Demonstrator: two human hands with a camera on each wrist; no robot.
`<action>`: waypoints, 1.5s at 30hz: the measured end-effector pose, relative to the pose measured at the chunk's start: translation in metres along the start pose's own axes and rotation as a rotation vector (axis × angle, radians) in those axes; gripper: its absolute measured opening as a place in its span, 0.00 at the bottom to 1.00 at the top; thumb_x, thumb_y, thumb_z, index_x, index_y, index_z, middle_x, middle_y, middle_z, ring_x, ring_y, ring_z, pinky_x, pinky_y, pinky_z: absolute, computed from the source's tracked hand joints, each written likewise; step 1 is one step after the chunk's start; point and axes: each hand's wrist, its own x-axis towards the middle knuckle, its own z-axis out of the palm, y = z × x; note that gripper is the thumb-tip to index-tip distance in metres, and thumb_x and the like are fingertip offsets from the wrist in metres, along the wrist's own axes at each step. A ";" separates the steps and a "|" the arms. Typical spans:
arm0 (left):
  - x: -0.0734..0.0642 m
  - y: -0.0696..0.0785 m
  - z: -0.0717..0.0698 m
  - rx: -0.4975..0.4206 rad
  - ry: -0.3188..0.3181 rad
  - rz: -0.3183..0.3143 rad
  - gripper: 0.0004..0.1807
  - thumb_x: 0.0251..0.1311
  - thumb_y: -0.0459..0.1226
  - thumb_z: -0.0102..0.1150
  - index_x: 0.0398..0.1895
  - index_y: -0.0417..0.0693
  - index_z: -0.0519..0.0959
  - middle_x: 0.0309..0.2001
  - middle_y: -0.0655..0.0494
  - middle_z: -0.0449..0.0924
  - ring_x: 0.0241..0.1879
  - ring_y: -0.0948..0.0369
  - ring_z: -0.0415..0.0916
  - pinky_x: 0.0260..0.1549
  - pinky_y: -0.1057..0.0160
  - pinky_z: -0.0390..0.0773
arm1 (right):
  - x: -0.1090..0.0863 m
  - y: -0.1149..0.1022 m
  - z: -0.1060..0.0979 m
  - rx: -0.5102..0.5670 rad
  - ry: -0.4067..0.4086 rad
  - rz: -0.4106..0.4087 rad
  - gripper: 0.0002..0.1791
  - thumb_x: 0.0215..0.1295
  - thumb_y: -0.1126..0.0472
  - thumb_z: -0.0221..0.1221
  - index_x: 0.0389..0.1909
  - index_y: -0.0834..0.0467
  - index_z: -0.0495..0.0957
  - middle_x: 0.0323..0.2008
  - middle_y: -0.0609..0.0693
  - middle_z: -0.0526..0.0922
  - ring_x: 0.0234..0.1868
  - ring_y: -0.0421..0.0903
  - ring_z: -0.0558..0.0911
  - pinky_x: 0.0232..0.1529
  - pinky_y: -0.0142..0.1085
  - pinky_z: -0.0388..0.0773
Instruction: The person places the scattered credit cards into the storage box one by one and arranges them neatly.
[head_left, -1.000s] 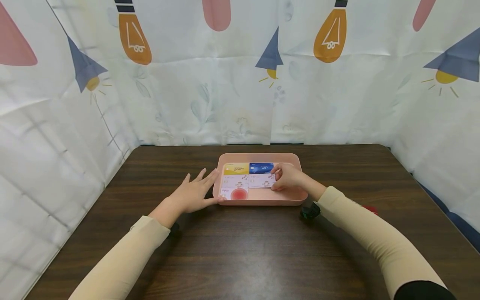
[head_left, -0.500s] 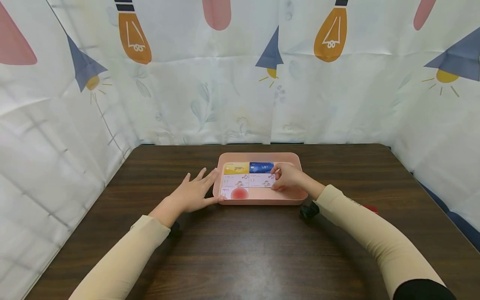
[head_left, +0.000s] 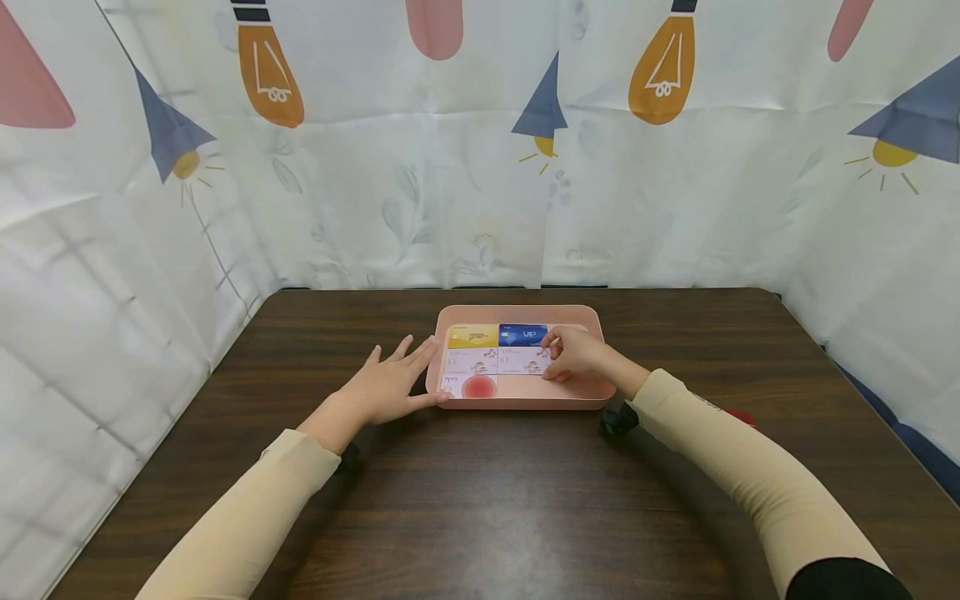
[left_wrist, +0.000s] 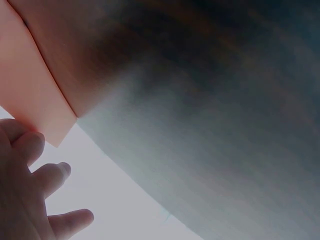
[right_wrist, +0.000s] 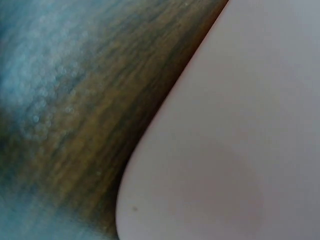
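Note:
A pink tray (head_left: 525, 403) holds several cards in two columns: a yellow card (head_left: 472, 336) and a blue VIP card (head_left: 519, 335) at the back, two pale VIP cards in the middle row, and a white card with a red disc (head_left: 478, 387) at front left. My right hand (head_left: 577, 353) has thumb and index finger at the right edge of the right-hand pale card (head_left: 521, 360), pinching it. My left hand (head_left: 382, 390) lies with fingers spread against the tray's left side, thumb at its front left corner. The left wrist view shows these fingers at the tray wall (left_wrist: 35, 95).
The tray stands on a dark wooden table (head_left: 480, 500), near its back edge. Something red (head_left: 741, 417) shows partly behind the right sleeve (head_left: 735, 467). A patterned white curtain (head_left: 465, 183) hangs behind the table and along both sides.

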 end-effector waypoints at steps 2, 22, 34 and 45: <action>0.000 0.000 -0.001 0.000 -0.001 -0.001 0.52 0.70 0.66 0.50 0.84 0.47 0.45 0.82 0.50 0.47 0.80 0.43 0.43 0.69 0.27 0.45 | 0.000 0.000 0.000 -0.001 0.001 0.000 0.28 0.57 0.69 0.75 0.56 0.68 0.75 0.31 0.53 0.72 0.22 0.42 0.74 0.27 0.28 0.80; 0.002 -0.002 0.004 0.001 -0.003 -0.003 0.53 0.69 0.68 0.49 0.84 0.47 0.45 0.82 0.49 0.48 0.79 0.42 0.44 0.68 0.26 0.46 | -0.007 0.002 -0.006 0.077 -0.011 -0.042 0.29 0.59 0.71 0.73 0.59 0.72 0.73 0.30 0.55 0.75 0.23 0.42 0.80 0.28 0.30 0.82; 0.002 -0.002 0.004 0.001 -0.001 -0.006 0.53 0.69 0.69 0.48 0.84 0.48 0.45 0.82 0.50 0.48 0.79 0.43 0.44 0.69 0.27 0.45 | -0.035 0.006 -0.038 0.114 0.048 -0.112 0.25 0.67 0.69 0.66 0.62 0.72 0.74 0.43 0.61 0.76 0.31 0.46 0.85 0.39 0.41 0.87; 0.000 0.000 0.001 0.007 0.002 -0.003 0.53 0.69 0.67 0.49 0.84 0.47 0.45 0.82 0.50 0.47 0.80 0.43 0.44 0.69 0.27 0.46 | -0.084 0.027 -0.064 0.053 0.080 -0.177 0.16 0.71 0.65 0.63 0.55 0.68 0.77 0.42 0.56 0.78 0.35 0.51 0.86 0.41 0.48 0.85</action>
